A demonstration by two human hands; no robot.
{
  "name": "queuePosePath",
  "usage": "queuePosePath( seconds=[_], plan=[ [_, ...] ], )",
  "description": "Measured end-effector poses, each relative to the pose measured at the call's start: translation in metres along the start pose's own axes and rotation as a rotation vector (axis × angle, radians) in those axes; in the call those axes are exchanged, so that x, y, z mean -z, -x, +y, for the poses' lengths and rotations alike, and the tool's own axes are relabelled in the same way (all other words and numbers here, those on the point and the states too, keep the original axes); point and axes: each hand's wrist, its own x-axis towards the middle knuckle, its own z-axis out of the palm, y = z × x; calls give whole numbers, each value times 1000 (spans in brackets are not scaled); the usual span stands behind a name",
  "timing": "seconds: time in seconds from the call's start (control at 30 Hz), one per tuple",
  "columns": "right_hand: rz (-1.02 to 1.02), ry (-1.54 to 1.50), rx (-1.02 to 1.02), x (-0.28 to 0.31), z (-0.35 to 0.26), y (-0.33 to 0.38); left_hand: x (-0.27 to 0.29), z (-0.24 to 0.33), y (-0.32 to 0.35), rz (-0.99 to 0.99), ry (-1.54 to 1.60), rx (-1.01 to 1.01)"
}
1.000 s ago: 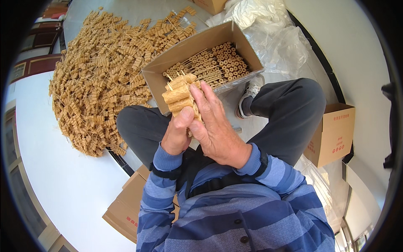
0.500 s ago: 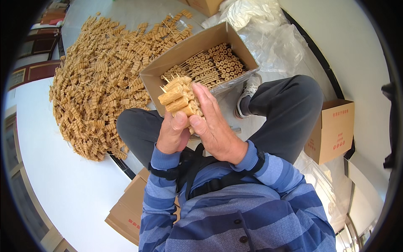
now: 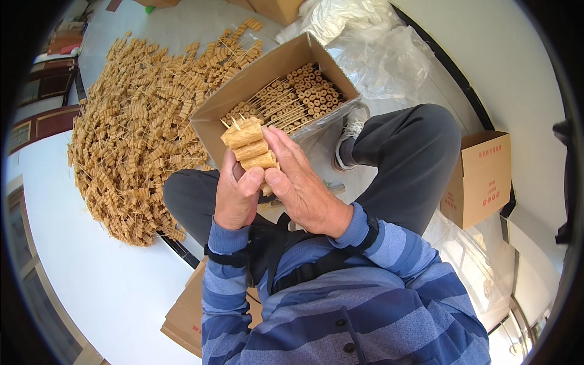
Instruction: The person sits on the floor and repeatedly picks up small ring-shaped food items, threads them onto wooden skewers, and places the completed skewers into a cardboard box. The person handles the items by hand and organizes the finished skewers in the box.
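Observation:
Between my two hands is a small bundle of skewers (image 3: pixel 250 146) threaded with golden-brown rolls, the pale stick tips poking out at its upper left. My left hand (image 3: pixel 237 198) is closed round its lower left side. Along the right side lies my right hand (image 3: pixel 310 194), its fingers pressed flat against the rolls and its thumb near the left thumb. Just beyond the hands stands an open cardboard box (image 3: pixel 249 76), holding packed rows of skewers (image 3: pixel 313 91) with hollow roll ends showing. The bundle overlaps the box's near left corner, and its underside is hidden.
A large heap of loose skewers (image 3: pixel 134 134) covers the floor at left. Clear plastic sheeting (image 3: pixel 386 67) lies behind the box, against the wall. Another cardboard box (image 3: pixel 483 176) stands at right, beyond my bent knee. Flattened cardboard (image 3: pixel 188 310) lies at lower left.
The bundle has turned in my hands, so its rolls now lie more crosswise. Both hands keep hold of it. The whole view has shifted slightly.

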Motion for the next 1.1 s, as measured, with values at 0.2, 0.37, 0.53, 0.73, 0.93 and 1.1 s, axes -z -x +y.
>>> queuePosePath(
  seconds=[0.2,0.37,0.53,0.73,0.93,1.1],
  plan=[
    [104,17,21,9,6,2,-8,39,-19,-4,-189,-65],
    [21,510,-104,8,22,3,-18,67,-69,-77,-1052,-409],
    [-13,681,-44,2,38,1,-30,19,-142,-77,-1698,-678],
    [-64,716,-95,4,47,-1,-37,-55,-205,-3,-1890,-754],
    [-109,652,-130,3,49,1,-18,-98,-240,-10,-1936,-760],
    [-161,589,-136,2,47,7,-5,-127,-258,33,-1924,-772]
  ],
)
